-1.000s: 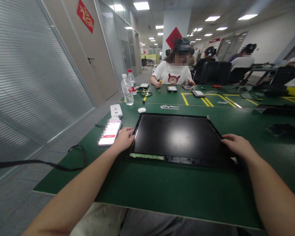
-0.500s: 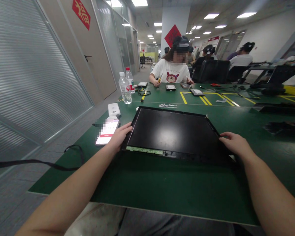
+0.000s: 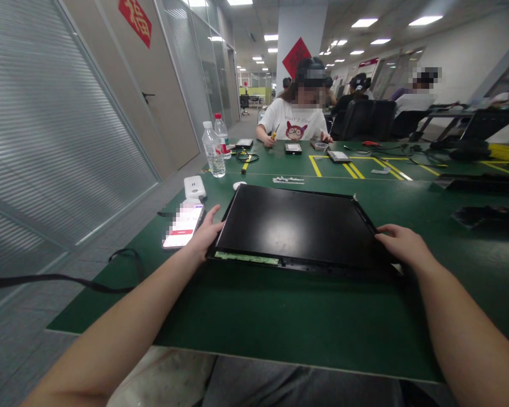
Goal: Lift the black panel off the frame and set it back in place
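Observation:
A black monitor screen panel lies face up in front of me on the green table, with a green strip along its near left edge. My left hand grips the panel's left side; its thumb and one finger are spread apart, and the other fingers are partly hidden by the edge. On the opposite side, my right hand is closed around the right rim, its fingertips on the frame. A phone with a lit screen rests just left of my left hand.
A white box-shaped device and two bottles stand at the left. Across the green table, a person holds a yellow-handled tool near several hard drives. Dark parts lie right. A black strap crosses the left edge.
My left thumb and finger have lifted and spread at the panel's left side. The screen surface now covers more of the left bezel. My right hand stays at the right rim.

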Demonstrator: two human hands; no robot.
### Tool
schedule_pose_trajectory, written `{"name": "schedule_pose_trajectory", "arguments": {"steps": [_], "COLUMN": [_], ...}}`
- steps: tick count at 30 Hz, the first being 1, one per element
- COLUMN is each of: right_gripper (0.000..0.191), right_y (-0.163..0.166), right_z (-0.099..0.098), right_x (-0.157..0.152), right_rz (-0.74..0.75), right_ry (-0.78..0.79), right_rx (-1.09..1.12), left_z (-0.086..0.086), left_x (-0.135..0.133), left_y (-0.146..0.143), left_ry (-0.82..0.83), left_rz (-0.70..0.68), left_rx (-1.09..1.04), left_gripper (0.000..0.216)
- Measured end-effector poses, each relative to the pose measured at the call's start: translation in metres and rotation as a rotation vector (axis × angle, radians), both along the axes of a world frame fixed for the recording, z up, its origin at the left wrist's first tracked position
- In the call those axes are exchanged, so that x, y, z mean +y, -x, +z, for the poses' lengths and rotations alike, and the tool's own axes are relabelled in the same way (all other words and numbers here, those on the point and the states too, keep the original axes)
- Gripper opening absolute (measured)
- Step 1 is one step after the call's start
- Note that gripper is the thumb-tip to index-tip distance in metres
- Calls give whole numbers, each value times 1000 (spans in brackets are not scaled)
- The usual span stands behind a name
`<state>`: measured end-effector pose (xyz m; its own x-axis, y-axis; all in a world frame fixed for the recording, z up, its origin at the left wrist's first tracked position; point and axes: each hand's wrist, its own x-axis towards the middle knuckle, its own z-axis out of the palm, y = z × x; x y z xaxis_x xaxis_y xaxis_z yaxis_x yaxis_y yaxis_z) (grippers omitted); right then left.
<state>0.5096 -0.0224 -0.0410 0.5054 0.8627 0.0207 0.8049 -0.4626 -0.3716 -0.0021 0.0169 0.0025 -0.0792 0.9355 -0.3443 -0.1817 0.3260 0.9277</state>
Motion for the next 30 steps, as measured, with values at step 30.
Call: {"name": "schedule_pose_trajectory", "arguments": {"steps": [30], "right_gripper": [36], "right_y": [8], "right_z": [7], "right_x": [-4], "right_rz": [-1], "right_ry": [19], "right_rx": [-2], "left_z": [-7], "left_x": [-5], "left_y": [5], "left_ry": [-170], "left_rz": [-97], "left_rx": [46], "left_gripper": [53]}}
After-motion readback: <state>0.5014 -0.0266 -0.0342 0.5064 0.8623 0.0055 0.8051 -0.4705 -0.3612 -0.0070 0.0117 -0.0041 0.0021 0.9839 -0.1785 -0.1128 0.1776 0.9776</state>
